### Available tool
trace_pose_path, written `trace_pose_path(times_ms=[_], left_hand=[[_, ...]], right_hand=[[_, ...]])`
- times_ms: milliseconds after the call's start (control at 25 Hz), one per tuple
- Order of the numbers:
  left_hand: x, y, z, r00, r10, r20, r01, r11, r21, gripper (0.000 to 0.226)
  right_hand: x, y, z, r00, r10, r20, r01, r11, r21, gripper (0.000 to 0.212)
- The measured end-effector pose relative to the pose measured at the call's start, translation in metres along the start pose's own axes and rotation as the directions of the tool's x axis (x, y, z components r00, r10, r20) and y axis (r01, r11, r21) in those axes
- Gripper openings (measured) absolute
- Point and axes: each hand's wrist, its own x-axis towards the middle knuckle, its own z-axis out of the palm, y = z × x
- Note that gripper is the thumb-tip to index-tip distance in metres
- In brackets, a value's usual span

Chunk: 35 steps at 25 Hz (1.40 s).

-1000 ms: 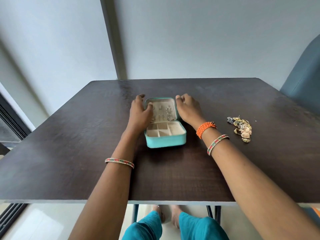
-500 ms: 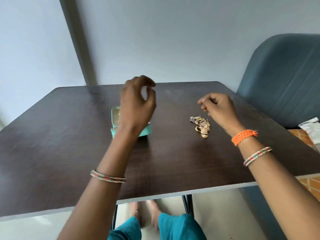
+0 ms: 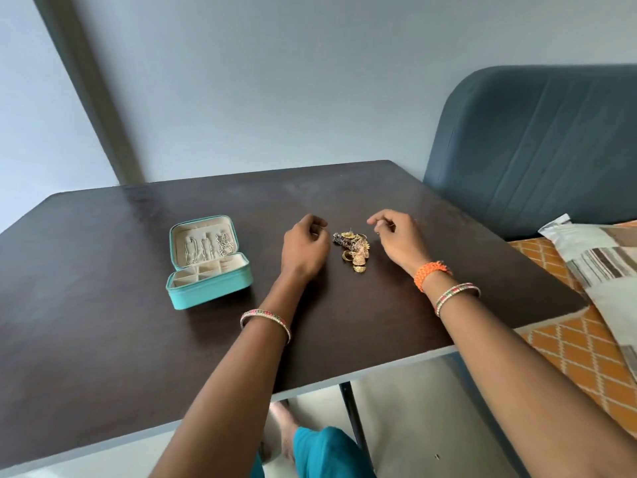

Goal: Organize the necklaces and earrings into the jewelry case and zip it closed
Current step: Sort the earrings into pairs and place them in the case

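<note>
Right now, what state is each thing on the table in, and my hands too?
Jewelry case: open, lid propped up, unzipped.
Necklaces: hanging inside the lid.
Compartments: look empty.
Earrings: loose pile on the table, outside the case.
Left hand: fingers curled beside the pile.
Right hand: fingers curled beside the pile; whether either grips anything is unclear.

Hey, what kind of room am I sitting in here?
Probably a room at home, perhaps a bedroom: a padded blue headboard stands behind a patterned orange bedsheet and a striped pillow, beside a dark wooden table.
</note>
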Motion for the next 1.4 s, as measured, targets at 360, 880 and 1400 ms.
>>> trace_pose_path(times_ms=[360,880,1400], left_hand=[[-0.002,-0.006,-0.001,0.967,0.065,0.245,-0.092,0.991,0.100,0.050],[-0.015,-0.003,-0.004,0.944,0.156,0.290,-0.220,0.954,0.203,0.030],[-0.012,-0.005,-0.002,0.958,0.132,0.256,-0.189,0.959,0.211,0.009]], right_hand=[[-0.004,-0.010,-0.001,0.985,-0.029,0.167,0.051,0.990,-0.128,0.037],[-0.003,0.001,-0.006,0.982,-0.124,0.139,0.149,0.971,-0.185,0.044],[-0.003,0.001,-0.005,0.979,-0.086,0.184,0.111,0.985,-0.133,0.010]])
